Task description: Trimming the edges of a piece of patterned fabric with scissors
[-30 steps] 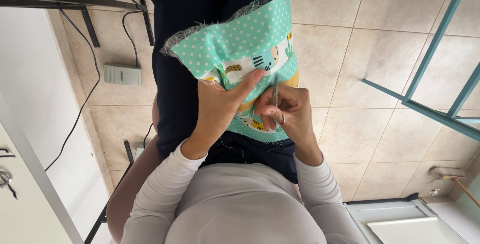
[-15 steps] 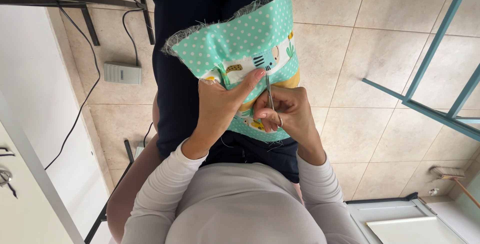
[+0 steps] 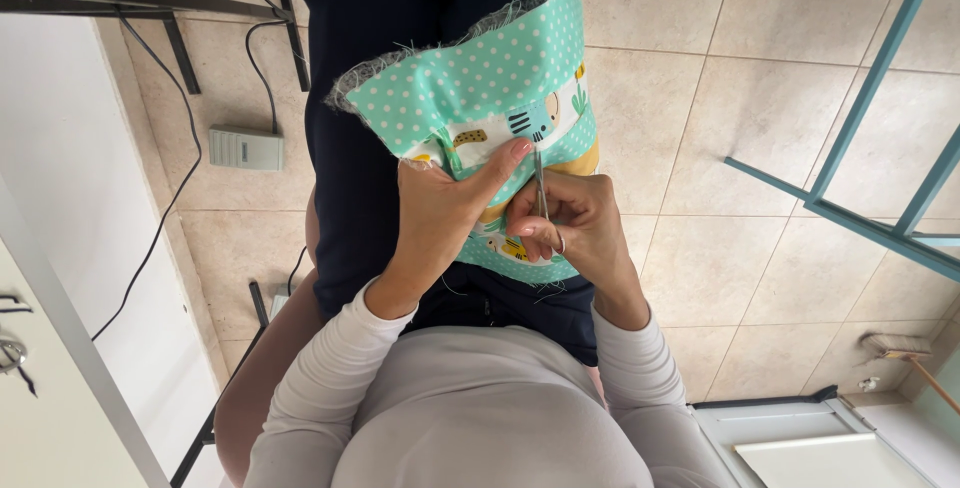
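Teal polka-dot fabric piece [image 3: 480, 88] with frayed far edge, draped over dark-clothed lap. Pinched flat by left hand [image 3: 440, 218], thumb pressing the printed band, steadying it for small metal scissors [image 3: 540, 183] gripped in right hand [image 3: 575, 223], fingers curled tight.

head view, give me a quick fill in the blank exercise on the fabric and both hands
1. The fabric is teal with white ____.
2. The left hand grips the fabric, its ____ pressed on top near the tool.
3. The right hand holds a thin ____ tool against the fabric.
4. A grey box lies on the ____ floor.

Missing words: dots; thumb; metal; tiled
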